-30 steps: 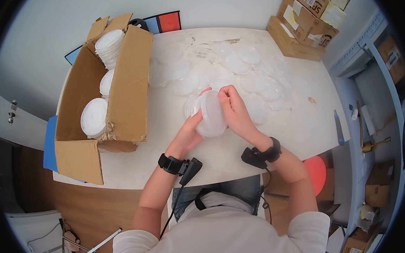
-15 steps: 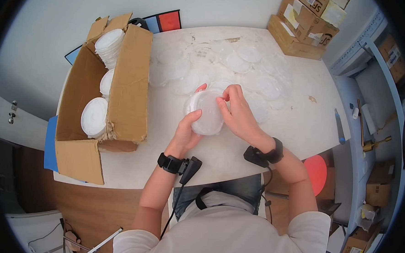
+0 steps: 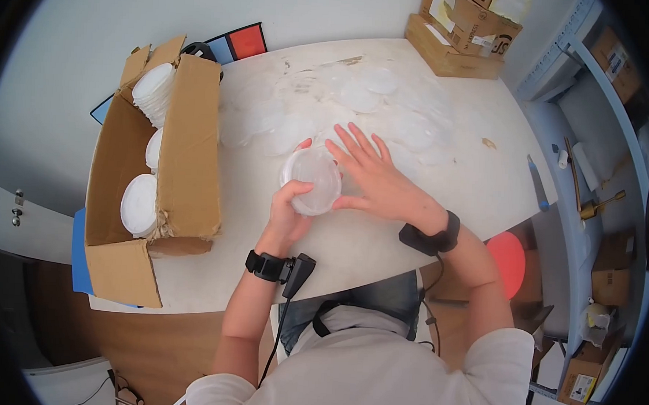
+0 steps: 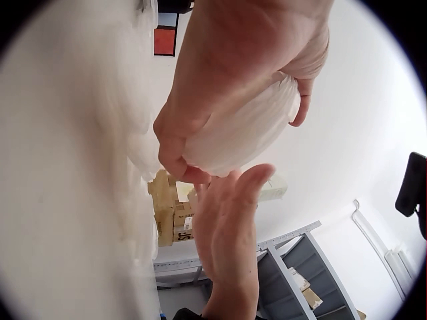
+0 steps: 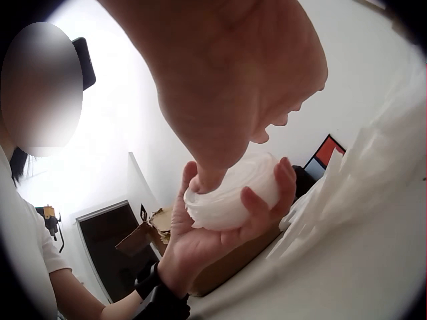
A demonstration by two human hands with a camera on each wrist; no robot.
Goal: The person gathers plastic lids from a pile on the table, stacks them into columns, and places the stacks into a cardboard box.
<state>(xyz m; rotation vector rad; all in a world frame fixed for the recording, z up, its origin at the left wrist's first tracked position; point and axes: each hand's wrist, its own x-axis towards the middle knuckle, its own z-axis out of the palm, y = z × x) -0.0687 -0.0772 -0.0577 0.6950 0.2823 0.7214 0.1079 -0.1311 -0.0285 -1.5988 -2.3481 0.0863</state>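
A stack of round, translucent plastic lids (image 3: 320, 174) is held over the table by my left hand (image 3: 287, 214). The thumb lies across the top lid, while the other fingers curl round the far side, as the right wrist view shows of the same stack (image 5: 230, 203). My right hand (image 3: 377, 177) spreads its straight fingers at the stack's right edge, its thumb close against the rim. Many loose lids (image 3: 359, 96) lie scattered and overlapping on the table beyond both hands.
A long open cardboard box (image 3: 189, 144) stands at the left with several stacks of white lids (image 3: 139, 204) inside. Parcel boxes (image 3: 465, 34) are piled at the back right corner. A blue-handled tool (image 3: 537, 184) lies by the table's right edge, beside a metal shelf (image 3: 588, 136).
The right hand has gone from pinching at the stack's edge to spread, straight fingers. The left hand has turned the stack flatter, its top facing up more. The head view has shifted slightly.
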